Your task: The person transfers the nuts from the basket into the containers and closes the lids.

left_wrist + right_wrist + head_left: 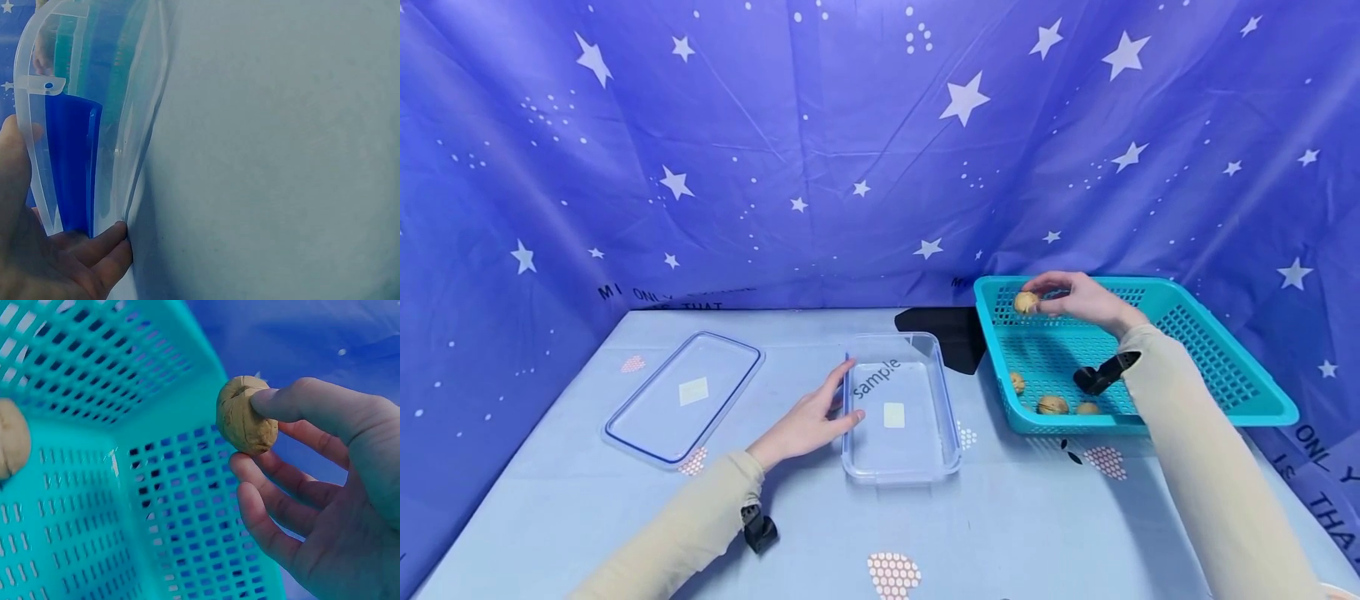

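Note:
My right hand pinches a walnut between thumb and fingers, raised at the back left part of a turquoise plastic basket. Several walnuts are in view; others lie on the basket floor, one of them a larger walnut near the front wall. On the left, my left hand holds the left side of a clear rectangular food container, with a digit over its rim. Seen from the left wrist, fingertips touch the container's outer wall beside a blue locking flap. No walnut shows inside the container.
A clear lid with a blue seal lies flat at the left of the table. Behind the container and basket is a black flat patch. A blue star-patterned curtain closes off the back and sides.

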`<action>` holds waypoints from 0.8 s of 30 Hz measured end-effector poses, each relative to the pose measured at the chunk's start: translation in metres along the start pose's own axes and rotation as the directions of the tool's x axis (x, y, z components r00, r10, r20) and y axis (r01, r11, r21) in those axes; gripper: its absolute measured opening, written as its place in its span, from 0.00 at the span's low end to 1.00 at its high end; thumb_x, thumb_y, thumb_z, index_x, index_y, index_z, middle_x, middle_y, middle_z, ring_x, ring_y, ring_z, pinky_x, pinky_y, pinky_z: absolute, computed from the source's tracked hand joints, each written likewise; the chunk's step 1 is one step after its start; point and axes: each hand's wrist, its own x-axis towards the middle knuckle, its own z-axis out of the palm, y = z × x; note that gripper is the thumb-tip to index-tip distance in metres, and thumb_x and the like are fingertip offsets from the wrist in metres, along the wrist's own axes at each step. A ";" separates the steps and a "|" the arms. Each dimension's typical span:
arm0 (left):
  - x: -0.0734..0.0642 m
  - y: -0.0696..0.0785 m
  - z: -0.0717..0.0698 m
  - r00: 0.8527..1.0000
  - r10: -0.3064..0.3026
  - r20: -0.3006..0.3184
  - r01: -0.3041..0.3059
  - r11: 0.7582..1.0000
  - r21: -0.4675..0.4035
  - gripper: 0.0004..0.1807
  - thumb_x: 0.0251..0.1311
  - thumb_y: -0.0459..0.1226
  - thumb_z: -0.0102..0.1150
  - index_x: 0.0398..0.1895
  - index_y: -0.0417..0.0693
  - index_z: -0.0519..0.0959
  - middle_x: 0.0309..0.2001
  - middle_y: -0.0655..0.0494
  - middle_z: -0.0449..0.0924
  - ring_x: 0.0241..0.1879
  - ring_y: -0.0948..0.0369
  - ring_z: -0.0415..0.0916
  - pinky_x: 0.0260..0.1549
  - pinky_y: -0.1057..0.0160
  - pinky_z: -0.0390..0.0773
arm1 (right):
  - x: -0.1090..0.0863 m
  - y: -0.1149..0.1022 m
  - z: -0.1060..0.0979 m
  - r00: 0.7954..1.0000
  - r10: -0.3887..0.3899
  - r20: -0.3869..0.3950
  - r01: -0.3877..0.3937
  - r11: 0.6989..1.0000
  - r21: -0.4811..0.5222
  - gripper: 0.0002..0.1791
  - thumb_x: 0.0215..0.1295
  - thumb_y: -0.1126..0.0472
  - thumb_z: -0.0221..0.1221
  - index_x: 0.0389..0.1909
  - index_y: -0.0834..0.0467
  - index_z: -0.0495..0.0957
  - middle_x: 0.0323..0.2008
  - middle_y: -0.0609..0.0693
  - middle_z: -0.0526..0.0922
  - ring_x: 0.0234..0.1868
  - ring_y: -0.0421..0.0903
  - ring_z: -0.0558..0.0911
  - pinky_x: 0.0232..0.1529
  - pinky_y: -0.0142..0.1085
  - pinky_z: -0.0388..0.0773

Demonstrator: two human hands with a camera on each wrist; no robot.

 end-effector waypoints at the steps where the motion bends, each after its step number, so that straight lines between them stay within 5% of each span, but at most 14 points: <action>1: 0.000 0.000 0.000 1.000 0.001 -0.001 -0.001 1.000 -0.001 0.46 0.64 0.50 0.58 0.78 0.54 0.44 0.71 0.37 0.54 0.61 0.43 0.68 0.61 0.45 0.65 | -0.001 -0.002 0.000 1.000 -0.004 -0.008 0.004 1.000 0.013 0.23 0.68 0.60 0.59 0.62 0.62 0.70 0.55 0.61 0.75 0.51 0.52 0.75 0.48 0.41 0.76; 14: 0.000 0.001 -0.001 1.000 -0.015 0.007 0.015 1.000 0.005 0.45 0.64 0.50 0.58 0.78 0.55 0.44 0.71 0.37 0.54 0.61 0.42 0.68 0.61 0.43 0.65 | -0.002 -0.025 0.019 0.992 -0.126 0.003 0.125 0.987 0.097 0.23 0.69 0.64 0.57 0.63 0.65 0.69 0.59 0.62 0.72 0.51 0.52 0.78 0.49 0.36 0.76; 24: 0.001 0.001 0.000 0.999 -0.033 0.016 0.033 0.999 0.005 0.45 0.64 0.48 0.58 0.78 0.57 0.44 0.71 0.37 0.55 0.61 0.43 0.69 0.60 0.42 0.65 | -0.002 -0.047 0.039 0.984 -0.180 0.018 0.177 0.977 0.123 0.24 0.66 0.63 0.60 0.62 0.63 0.70 0.60 0.61 0.71 0.56 0.57 0.75 0.55 0.49 0.73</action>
